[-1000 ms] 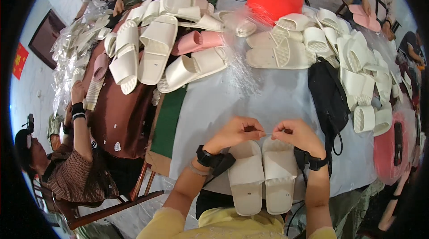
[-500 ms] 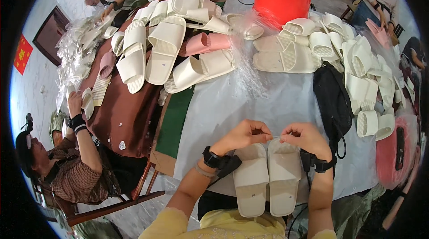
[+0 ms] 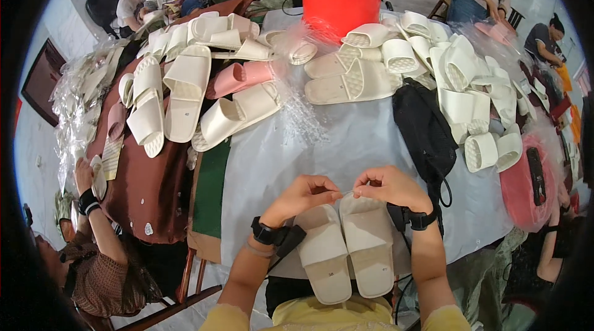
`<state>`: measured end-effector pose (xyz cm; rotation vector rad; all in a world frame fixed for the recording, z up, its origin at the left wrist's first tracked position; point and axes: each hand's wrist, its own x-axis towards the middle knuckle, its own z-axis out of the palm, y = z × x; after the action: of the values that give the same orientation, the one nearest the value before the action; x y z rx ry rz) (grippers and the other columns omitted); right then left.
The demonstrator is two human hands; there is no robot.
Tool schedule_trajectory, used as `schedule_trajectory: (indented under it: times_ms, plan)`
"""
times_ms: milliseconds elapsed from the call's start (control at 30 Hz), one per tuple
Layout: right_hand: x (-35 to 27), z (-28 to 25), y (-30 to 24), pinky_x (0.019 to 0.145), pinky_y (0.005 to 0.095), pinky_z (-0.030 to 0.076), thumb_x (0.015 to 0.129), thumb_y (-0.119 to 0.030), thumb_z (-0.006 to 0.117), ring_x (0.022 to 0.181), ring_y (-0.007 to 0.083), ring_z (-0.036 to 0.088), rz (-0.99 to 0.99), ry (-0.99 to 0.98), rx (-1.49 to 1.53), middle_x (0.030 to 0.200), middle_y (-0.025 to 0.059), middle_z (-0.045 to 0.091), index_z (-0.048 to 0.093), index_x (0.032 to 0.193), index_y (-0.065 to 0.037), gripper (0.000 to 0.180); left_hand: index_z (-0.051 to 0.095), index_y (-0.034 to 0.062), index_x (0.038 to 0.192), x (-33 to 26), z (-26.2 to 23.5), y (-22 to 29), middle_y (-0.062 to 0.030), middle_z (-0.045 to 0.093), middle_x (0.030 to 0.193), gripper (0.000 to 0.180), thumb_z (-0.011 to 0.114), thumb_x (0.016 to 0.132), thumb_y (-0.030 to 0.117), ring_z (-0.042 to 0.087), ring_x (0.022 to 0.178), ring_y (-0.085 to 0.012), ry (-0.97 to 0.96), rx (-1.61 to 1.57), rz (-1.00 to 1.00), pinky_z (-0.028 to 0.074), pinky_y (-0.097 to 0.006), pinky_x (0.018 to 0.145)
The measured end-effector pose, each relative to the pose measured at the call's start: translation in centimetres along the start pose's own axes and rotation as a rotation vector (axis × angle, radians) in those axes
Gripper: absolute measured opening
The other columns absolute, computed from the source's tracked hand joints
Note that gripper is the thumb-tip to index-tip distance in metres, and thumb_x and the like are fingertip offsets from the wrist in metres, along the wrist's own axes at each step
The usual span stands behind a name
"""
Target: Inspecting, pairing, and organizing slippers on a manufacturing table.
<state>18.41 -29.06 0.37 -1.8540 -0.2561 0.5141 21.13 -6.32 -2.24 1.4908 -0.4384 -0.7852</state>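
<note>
A pair of cream slippers lies side by side at the table's near edge, the left slipper [image 3: 323, 250] and the right slipper [image 3: 367, 241], their toe ends pointing away from me. My left hand [image 3: 311, 191] is just beyond the left slipper's toe, thumb and fingertips pinched together. Opposite it, my right hand [image 3: 388, 187] pinches in the same way above the right slipper's toe. The fingertips of both hands nearly meet over the gap between the slippers. Whatever they hold is too small to make out. Dark bands with small boxes sit on both wrists.
Cream slippers [image 3: 187, 92] and a pink pair [image 3: 238, 78] are heaped at the far left. More cream slippers [image 3: 458, 61] pile up right, beside a black bag [image 3: 427, 126]. A red stool [image 3: 341, 0] stands at the back; a pink plastic-wrapped bundle [image 3: 523, 198] lies right. Several people work around.
The view has turned to the right, so the table's things sit farther left in it. Both hands stay pinched over the slipper toes, their fingertips a little nearer each other.
</note>
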Motion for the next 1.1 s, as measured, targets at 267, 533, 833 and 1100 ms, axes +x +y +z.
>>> schedule_trajectory:
  times_ms: [267,533,833,1100]
  plan:
    - [0.04,0.42,0.24,0.061,0.0236,0.043,0.078,-0.018,0.061,0.066,0.0080,0.053,-0.018,-0.021,-0.122,0.074,0.0030,0.063,0.063,0.085,-0.001,0.019,0.061,-0.0008,0.091,-0.21,0.09,0.70,-0.0015,0.062,0.084,0.011,0.059,0.082,0.006,0.055,0.077,-0.0062,0.019,0.029,-0.072,0.044,-0.020,0.069]
    - [0.10,0.35,0.84,0.061,0.0229,0.042,0.079,-0.019,0.060,0.067,0.0070,0.052,-0.113,0.008,0.028,0.074,0.0028,0.063,0.063,0.087,-0.002,0.019,0.062,0.0000,0.087,-0.12,0.28,0.42,-0.0011,0.061,0.080,0.009,0.060,0.081,0.006,0.055,0.075,-0.0066,0.033,-0.038,-0.062,0.044,-0.019,0.067]
    - [0.20,0.12,0.79,0.067,0.0215,0.042,0.081,-0.017,0.060,0.072,0.0058,0.052,-0.049,0.001,0.021,0.079,0.0004,0.063,0.061,0.089,0.000,0.018,0.062,-0.0003,0.086,-0.21,0.38,0.51,-0.0015,0.061,0.080,0.008,0.059,0.082,0.006,0.055,0.075,-0.0075,0.091,-0.033,-0.046,0.044,-0.020,0.068]
    - [0.22,0.38,0.51,0.067,0.0227,0.043,0.080,-0.016,0.061,0.074,0.0064,0.054,-0.020,-0.020,0.057,0.079,0.0012,0.063,0.062,0.090,-0.001,0.019,0.062,-0.0002,0.086,-0.30,0.40,0.27,0.0000,0.060,0.078,0.009,0.060,0.082,0.007,0.053,0.073,-0.0057,0.070,-0.015,-0.006,0.043,-0.020,0.066]
